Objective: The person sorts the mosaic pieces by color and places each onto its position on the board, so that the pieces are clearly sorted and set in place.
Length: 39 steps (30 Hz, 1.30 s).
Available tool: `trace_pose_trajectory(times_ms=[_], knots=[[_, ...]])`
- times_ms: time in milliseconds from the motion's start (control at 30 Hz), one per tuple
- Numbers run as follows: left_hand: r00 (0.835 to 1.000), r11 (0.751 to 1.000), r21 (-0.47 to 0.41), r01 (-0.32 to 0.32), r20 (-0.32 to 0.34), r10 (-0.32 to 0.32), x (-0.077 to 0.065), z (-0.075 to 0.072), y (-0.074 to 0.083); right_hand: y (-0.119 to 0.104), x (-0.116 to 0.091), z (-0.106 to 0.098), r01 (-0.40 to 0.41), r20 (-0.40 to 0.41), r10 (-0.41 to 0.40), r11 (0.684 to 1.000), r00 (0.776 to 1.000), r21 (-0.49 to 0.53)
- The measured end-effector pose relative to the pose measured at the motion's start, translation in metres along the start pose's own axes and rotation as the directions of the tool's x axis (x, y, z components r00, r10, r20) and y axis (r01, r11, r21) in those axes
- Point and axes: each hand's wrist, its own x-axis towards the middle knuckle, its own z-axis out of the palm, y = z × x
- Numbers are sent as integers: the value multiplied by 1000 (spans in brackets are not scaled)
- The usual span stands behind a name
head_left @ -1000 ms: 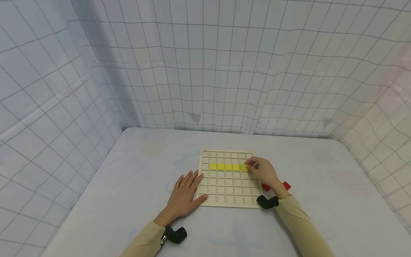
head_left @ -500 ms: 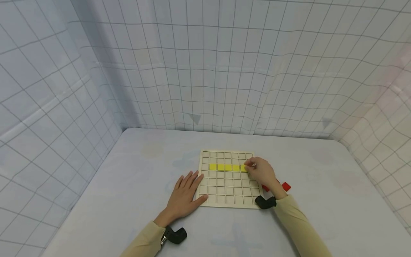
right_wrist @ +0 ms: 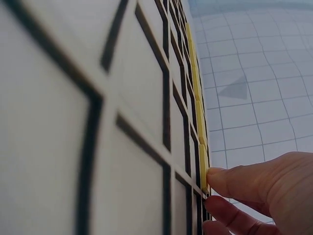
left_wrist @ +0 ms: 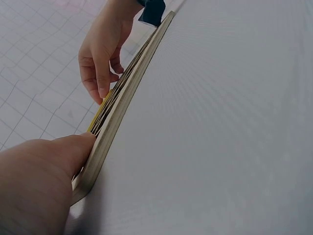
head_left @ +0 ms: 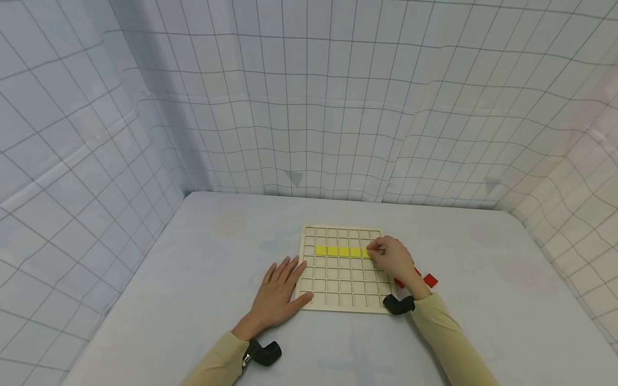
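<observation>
A pale wooden grid board [head_left: 332, 273] lies on the table, with a row of yellow square tiles [head_left: 332, 251] across its upper part. At the right end of that row, my right hand [head_left: 396, 260] pinches the last yellow tile [head_left: 365, 252] between thumb and curled fingers. The right wrist view has the thumb [right_wrist: 220, 178] against this tile [right_wrist: 203, 166], which sits in line with the others. My left hand [head_left: 275, 297] lies flat with fingers spread, fingertips and thumb resting on the board's left edge. In the left wrist view its thumb [left_wrist: 73, 149] overlaps the board's rim [left_wrist: 117, 117].
Several red tiles lie right of the board, partly hidden by the right wrist; one red tile [head_left: 430, 280] shows fully. The white table [head_left: 217, 241] is bounded by grid-patterned curtains [head_left: 309, 107] behind and at both sides.
My right hand and wrist have shifted very slightly left, with the last yellow tile now closer in line with its neighbour. The left hand has stayed still.
</observation>
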Motion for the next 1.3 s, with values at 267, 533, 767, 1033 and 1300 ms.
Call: trace_pose_trajectory(times_ms=[267, 533, 767, 1033, 1300], knots=[[1000, 1000, -1, -1, 0, 1, 0, -1, 0, 3, -4, 2, 23, -1, -23, 1000, 1000, 8], [1000, 1000, 3, 4, -1, -4, -1, -1, 0, 3, -13, -4, 22, 47, -23, 999, 999, 24], [1000, 1000, 9, 6, 6, -6, -1, 1, -1, 4, -25, -13, 27, 91, -33, 997, 995, 70], [1000, 1000, 4, 1, 3, -1, -1, 0, 0, 5, -38, -27, 65, 62, -69, 996, 996, 60], [1000, 1000, 9, -3, -11, 3, 0, 1, -1, 18, -48, -42, 1, 24, -1, 1000, 1000, -10]])
